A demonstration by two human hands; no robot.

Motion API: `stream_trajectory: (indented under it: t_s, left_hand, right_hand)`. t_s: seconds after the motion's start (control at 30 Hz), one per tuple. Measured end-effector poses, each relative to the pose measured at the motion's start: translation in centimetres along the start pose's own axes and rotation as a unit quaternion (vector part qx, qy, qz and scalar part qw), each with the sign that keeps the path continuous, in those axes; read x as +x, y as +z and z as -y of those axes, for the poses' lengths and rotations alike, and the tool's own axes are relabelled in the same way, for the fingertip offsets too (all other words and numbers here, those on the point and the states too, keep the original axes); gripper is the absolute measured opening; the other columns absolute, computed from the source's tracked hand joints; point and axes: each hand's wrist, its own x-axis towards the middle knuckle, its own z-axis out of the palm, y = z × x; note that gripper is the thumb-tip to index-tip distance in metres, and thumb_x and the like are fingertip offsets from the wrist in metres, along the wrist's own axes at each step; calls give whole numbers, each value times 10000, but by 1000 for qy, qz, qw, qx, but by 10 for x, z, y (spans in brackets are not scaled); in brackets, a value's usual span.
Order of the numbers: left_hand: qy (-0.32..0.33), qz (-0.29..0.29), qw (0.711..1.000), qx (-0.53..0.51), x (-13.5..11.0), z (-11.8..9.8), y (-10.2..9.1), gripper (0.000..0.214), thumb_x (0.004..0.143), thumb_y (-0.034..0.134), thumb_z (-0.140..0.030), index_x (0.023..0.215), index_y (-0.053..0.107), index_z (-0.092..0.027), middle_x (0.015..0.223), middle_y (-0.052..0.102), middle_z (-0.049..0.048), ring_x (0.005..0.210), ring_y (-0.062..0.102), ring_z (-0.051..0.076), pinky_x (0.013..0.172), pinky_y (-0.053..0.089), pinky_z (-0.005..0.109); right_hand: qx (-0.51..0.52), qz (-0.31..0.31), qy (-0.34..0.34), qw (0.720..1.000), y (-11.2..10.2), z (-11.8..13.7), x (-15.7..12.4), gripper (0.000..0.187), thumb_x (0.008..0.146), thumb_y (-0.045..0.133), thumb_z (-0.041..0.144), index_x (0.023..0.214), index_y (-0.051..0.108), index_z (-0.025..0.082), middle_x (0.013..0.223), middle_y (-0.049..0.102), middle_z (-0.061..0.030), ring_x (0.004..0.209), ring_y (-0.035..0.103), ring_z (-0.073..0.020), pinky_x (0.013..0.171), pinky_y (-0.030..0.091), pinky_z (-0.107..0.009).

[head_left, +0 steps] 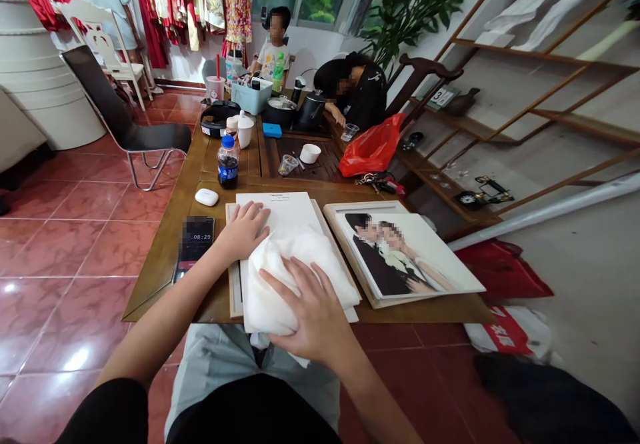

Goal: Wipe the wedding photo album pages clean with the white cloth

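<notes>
A bunched white cloth [280,284] lies over the near part of a white board [280,207], which has small print at its far edge. My right hand [315,311] grips the cloth from the near right side, its fingers spread over the top. My left hand [245,229] rests on the board just beyond the cloth, fingers stretched and holding nothing. Under the board a light-coloured frame [235,294] shows along the sides. To the right lies a framed photo [395,251] of two people in wedding dress, apart from both hands.
A phone [197,241], an earbud case [207,197] and a dark drink bottle [228,164] stand left on the wooden table [170,231]. Farther back are a red plastic bag [373,147], keys, cups and a kettle [311,111]. Two people sit at the far side. Shelves are at right.
</notes>
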Motion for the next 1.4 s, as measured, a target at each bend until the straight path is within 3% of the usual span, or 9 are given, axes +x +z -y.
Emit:
stream_trajectory:
  t_s: [0.33,0.57,0.77,0.9,1.13,1.23,1.4]
  left_hand:
    - [-8,1,1000,4,0,-2,2,489,1018,389,-335,1467,481,-166,1568,459,168,1515,341,330,1262,226,582]
    - [-11,-2,1000,12,-2,-4,0,493,1025,396,-335,1478,469,-152,1571,457,174,1516,345,322,1269,218,571]
    - [-10,14,1000,-3,0,0,0,473,1050,404,-375,1485,457,-197,1588,436,162,1541,303,326,1262,220,591]
    - [-4,4,1000,-7,-1,1,0,474,1036,414,-362,1477,464,-195,1574,448,165,1529,318,332,1259,222,600]
    - [-10,13,1000,-10,0,-2,-2,498,1028,375,-354,1481,468,-170,1578,443,164,1525,322,331,1274,193,595]
    - [-14,16,1000,-4,0,-3,-2,502,1030,370,-348,1485,465,-159,1581,441,170,1530,314,332,1276,192,595]
    - [-8,8,1000,-1,-1,-2,-2,493,1028,387,-342,1482,468,-166,1576,448,168,1528,323,328,1272,204,590]
  right_hand:
    - [-53,-20,40,998,-8,-41,-34,829,779,708,443,1559,462,307,1479,522,-154,1366,497,-388,1130,343,-590]
    - [-14,-3,20,1000,-4,-11,-17,812,772,732,484,1537,489,365,1422,573,-119,1390,455,-397,1171,254,-612]
    - [38,19,-34,999,3,16,2,884,749,748,637,1550,454,402,1502,549,-104,1385,458,-396,1167,231,-626]
    - [33,17,-21,999,1,3,-5,851,765,745,623,1538,478,389,1466,574,-99,1371,480,-377,1174,244,-592]
    - [-54,-43,50,996,-7,-36,-36,686,863,668,486,1504,529,286,1405,558,-150,1337,500,-372,1118,331,-562]
    - [-66,-54,55,995,-8,-34,-37,651,883,648,474,1494,539,277,1390,558,-156,1325,500,-384,1103,342,-574]
    - [-31,-34,31,998,-1,-7,-19,719,832,694,531,1501,532,322,1389,584,-134,1336,485,-398,1128,298,-600]
